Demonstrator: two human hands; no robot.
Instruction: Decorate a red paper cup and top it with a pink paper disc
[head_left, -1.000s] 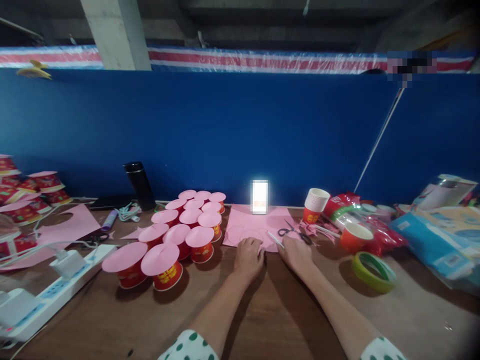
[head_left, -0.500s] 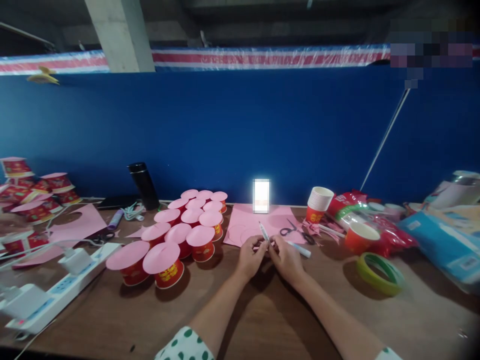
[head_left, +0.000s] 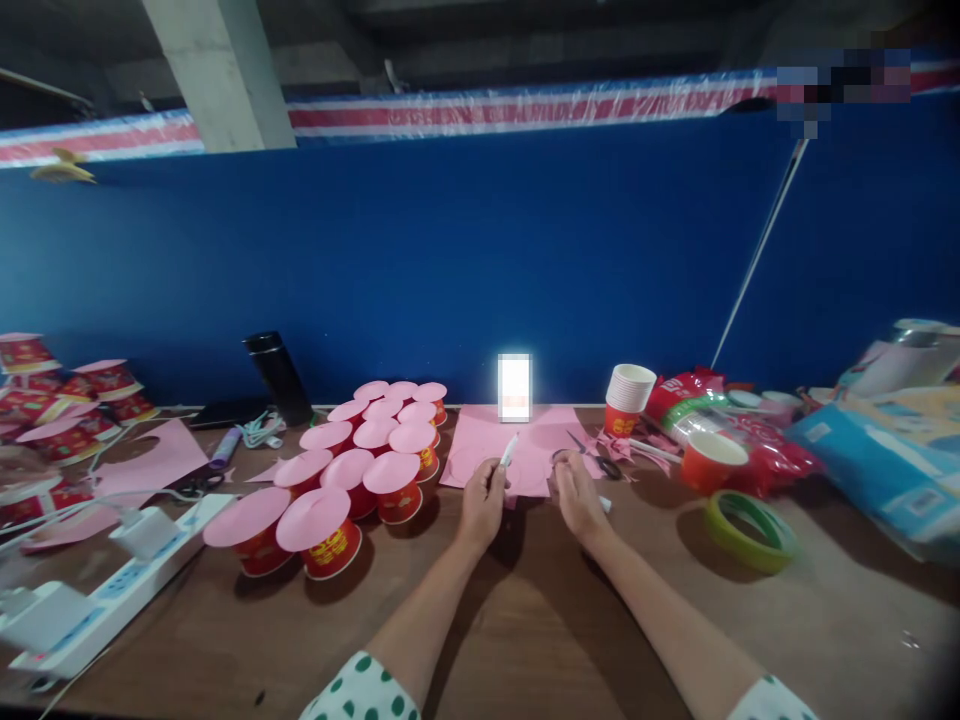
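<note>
My left hand (head_left: 482, 500) is closed around a slim white pen (head_left: 509, 449), its tip pointing up and away from me. Pink paper (head_left: 525, 428) lies flat just beyond both hands, with faint circle outlines on it. My right hand (head_left: 579, 497) is apart from the left, fingers curled together; whatever they hold, if anything, is hidden. Dark-handled scissors (head_left: 576, 442) lie on the paper at the right fingertips, partly covered by that hand. The end of a white marker (head_left: 605, 505) shows beside the right hand.
To the left, several red paper cups (head_left: 330, 549) stand upside down under pink discs (head_left: 313, 518). A white power strip (head_left: 127, 590) lies nearer the left edge. On the right are stacked cups (head_left: 628, 400), a single cup (head_left: 712, 462) and green-yellow tape (head_left: 750, 531). A bright phone screen (head_left: 515, 388) stands behind the paper.
My hands have separated. The pen, earlier between both hands, is now in the left alone; the right has moved toward the scissors. The view has shifted slightly.
</note>
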